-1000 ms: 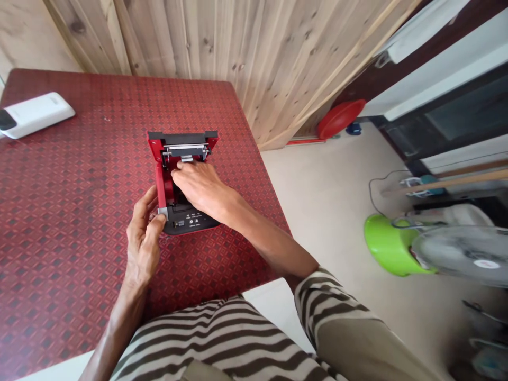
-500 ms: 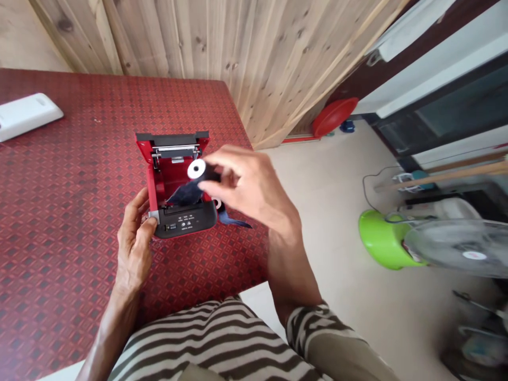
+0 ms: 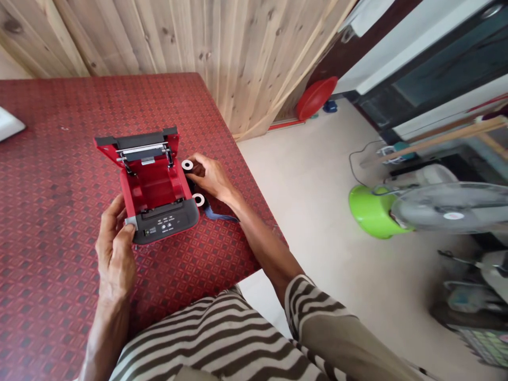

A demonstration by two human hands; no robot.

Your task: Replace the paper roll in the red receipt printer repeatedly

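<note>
Head view: a red-and-black plastic printer (image 3: pixel 153 188), lid (image 3: pixel 138 139) already raised, is held on the red patterned table (image 3: pixel 59 211) by the left hand (image 3: pixel 117 248). Beside it, one white-ended dark roll (image 3: pixel 197 199) is placed; a second such roll (image 3: pixel 184 165) is not yet released by the pinching right hand (image 3: pixel 211 177).

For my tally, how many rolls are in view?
2: the far roll in the right hand, the near roll on the table beside the printer. More may be hidden.
</note>
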